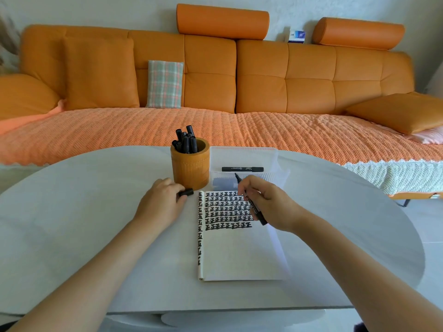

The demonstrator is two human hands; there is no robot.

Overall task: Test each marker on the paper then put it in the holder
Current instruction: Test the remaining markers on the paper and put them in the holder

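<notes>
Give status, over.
Left hand holds cap. Right hand holds uncapped marker over paper. Capped marker lies behind paper. Nothing blocks holder.

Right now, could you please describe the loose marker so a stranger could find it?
On the white table, find the orange holder. Right of it, on a clear pouch, lies the marker. Only it lies flat and capped; other markers stand in the holder, one sits in the right hand.

Single head-worn view, close above the table [96, 212], facing forward-down toward the sofa [263, 80]
</notes>
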